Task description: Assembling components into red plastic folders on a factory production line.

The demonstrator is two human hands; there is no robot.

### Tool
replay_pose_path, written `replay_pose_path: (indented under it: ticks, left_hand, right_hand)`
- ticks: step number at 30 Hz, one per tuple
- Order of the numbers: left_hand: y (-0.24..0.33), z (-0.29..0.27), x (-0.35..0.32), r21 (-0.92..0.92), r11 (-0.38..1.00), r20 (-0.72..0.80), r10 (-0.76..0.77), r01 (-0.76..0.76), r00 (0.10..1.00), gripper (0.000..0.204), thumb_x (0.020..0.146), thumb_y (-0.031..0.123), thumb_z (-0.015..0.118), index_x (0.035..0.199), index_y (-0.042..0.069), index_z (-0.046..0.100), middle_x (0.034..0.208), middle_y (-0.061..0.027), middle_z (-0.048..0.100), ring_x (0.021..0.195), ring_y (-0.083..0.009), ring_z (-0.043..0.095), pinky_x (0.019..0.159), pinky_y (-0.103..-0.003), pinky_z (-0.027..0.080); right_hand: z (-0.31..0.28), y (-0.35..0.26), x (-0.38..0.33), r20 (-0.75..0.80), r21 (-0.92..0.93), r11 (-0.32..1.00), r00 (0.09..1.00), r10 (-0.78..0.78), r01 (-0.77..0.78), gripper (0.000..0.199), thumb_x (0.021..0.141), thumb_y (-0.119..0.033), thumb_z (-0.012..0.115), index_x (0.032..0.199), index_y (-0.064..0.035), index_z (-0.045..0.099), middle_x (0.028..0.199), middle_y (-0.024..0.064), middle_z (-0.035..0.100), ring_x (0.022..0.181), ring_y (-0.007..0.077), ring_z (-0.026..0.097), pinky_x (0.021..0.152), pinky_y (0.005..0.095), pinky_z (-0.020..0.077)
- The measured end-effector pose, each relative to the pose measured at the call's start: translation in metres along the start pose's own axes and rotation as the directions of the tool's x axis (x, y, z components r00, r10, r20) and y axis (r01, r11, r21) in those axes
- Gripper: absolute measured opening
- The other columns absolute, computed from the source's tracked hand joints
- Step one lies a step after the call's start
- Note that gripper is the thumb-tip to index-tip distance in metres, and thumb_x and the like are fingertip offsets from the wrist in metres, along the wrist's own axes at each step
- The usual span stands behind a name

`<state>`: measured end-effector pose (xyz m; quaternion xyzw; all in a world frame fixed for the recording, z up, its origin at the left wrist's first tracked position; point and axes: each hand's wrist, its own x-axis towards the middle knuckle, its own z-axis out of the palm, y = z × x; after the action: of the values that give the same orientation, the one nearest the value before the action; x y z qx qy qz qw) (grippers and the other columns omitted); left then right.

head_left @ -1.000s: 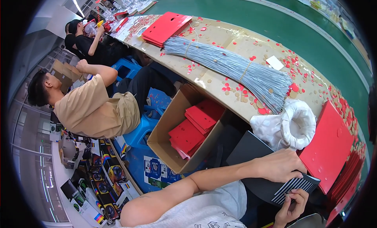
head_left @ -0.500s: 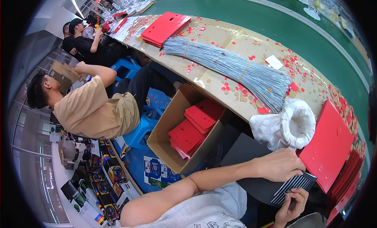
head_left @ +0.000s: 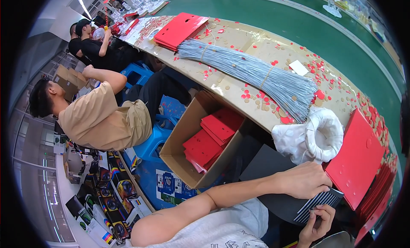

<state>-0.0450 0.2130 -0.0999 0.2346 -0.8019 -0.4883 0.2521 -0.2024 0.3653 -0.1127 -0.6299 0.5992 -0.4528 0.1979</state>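
My left hand [head_left: 305, 179] rests on top of a fanned stack of dark cards [head_left: 318, 203] held over my lap, fingers curled over its upper edge. My right hand [head_left: 317, 224] grips the same stack from below, thumb on its lower edge. Just right of the hands leans a stack of red paper bags [head_left: 356, 158]. A white bundle of cord [head_left: 318, 135] sits just above my left hand at the table's edge.
A long bundle of grey strings [head_left: 252, 70] lies on the cardboard-covered table [head_left: 265, 38] among red paper dots. A cardboard box [head_left: 188, 132] of red sheets stands on the floor. A seated person in a tan shirt [head_left: 96, 120] and others sit at left.
My hands and the card stack have barely shifted. The far person in black at upper left has moved an arm slightly.
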Motion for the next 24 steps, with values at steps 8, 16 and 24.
replay_pose_path:
  ticks: [8,16,24]
  left_hand:
    - [0.002,0.008,0.005,0.014,1.000,-0.008,0.016,-0.015,1.000,0.018,0.087,0.016,0.063,0.087,-0.002,0.067,0.072,-0.0219,0.063,0.070,-0.0398,0.064,0.064,-0.046,0.050]
    - [0.013,0.006,0.000,0.068,0.990,-0.067,-0.123,0.127,0.990,0.040,0.089,0.015,0.072,0.128,0.010,0.064,0.058,-0.0152,0.058,0.047,-0.0210,0.058,0.051,-0.035,0.045]
    - [0.014,0.039,0.014,0.340,0.932,-0.034,-0.120,0.124,0.992,0.062,0.090,0.016,0.069,0.145,0.003,0.045,0.050,-0.0104,0.050,0.042,-0.0235,0.051,0.048,-0.036,0.042]
  right_hand:
    - [-0.006,0.002,-0.009,-0.070,0.012,1.000,0.997,0.020,-0.019,0.013,0.078,-0.003,0.070,0.088,-0.0020,0.063,0.089,0.0138,0.061,0.084,0.0289,0.058,0.077,0.0384,0.0480]
    - [-0.040,0.014,0.064,-0.168,-0.032,0.998,0.984,-0.067,0.062,0.012,0.077,0.007,0.068,0.085,0.0017,0.061,0.086,0.0117,0.065,0.076,0.0229,0.062,0.070,0.0298,0.0488]
    - [-0.073,0.064,0.132,0.145,-0.066,0.991,0.982,0.123,-0.114,0.009,0.089,-0.009,0.069,0.093,-0.0014,0.068,0.107,0.0066,0.068,0.094,0.0148,0.066,0.074,0.0255,0.0516]
